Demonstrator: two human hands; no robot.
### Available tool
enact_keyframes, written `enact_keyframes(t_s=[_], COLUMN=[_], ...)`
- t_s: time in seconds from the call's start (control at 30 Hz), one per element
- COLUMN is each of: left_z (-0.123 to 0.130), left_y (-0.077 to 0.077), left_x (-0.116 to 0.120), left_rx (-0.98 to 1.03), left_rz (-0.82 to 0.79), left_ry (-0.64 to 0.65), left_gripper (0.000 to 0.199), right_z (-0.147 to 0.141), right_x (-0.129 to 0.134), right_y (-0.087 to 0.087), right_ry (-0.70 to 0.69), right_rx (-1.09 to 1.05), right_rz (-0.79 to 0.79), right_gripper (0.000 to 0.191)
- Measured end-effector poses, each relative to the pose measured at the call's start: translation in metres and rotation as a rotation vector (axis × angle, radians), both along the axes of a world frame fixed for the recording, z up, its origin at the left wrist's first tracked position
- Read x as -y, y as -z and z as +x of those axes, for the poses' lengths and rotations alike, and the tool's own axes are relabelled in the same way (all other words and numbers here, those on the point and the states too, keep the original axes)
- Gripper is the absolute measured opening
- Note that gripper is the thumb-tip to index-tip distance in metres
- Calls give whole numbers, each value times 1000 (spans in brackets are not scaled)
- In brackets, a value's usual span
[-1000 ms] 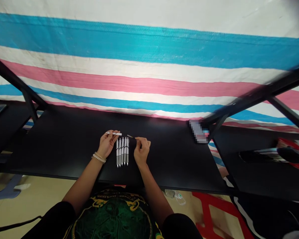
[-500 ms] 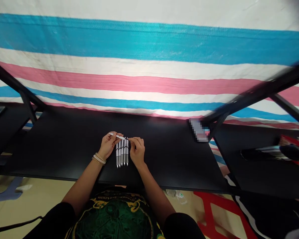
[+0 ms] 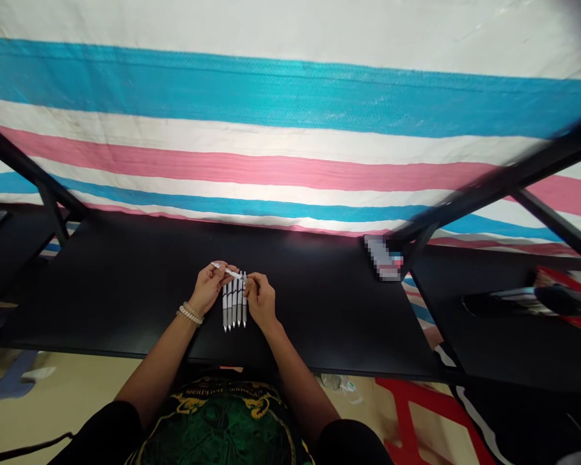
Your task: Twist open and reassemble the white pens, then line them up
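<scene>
Several white and grey pens [image 3: 234, 305] lie side by side on the black table [image 3: 140, 284], tips toward me. Above their far ends, my left hand [image 3: 209, 287] pinches a white pen piece [image 3: 231, 273] that slants down to the right. My right hand [image 3: 261, 300] has its thumb and fingers closed at the right end of that piece, just over the row. What the right fingertips grip is too small to tell apart. A beaded bracelet [image 3: 190, 314] is on my left wrist.
A blurred-out phone-like object [image 3: 383, 258] lies at the back right by a black metal brace [image 3: 419, 248]. Striped sheeting [image 3: 271, 171] hangs behind the table. A red stool [image 3: 407, 413] stands below on the right.
The whole view has shifted slightly. My right hand has come a little closer to my left, and its fingers are bent more at the end of the pen piece.
</scene>
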State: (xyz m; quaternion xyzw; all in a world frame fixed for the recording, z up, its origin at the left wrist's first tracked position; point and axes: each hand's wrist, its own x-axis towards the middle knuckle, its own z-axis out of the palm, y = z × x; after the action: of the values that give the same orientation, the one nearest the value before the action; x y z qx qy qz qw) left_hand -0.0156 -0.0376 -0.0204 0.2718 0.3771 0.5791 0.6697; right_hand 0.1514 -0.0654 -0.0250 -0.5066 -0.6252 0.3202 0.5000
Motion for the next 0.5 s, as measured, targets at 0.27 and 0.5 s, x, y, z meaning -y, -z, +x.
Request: enact_keyframes(t_s=[0.27,0.5], left_z=[2,3], left_y=[-4,-4], left_x=[1,0], left_rx=[6,27], left_rz=[-3,5], left_ry=[-32,-63], left_gripper=[34,33], right_z=[1,2], right_x=[-5,-6], right_y=[-6,-5], right_ry=[11,40], right_rx=[-135,-108], right_rz=[-90,-71], right_gripper=[28,19])
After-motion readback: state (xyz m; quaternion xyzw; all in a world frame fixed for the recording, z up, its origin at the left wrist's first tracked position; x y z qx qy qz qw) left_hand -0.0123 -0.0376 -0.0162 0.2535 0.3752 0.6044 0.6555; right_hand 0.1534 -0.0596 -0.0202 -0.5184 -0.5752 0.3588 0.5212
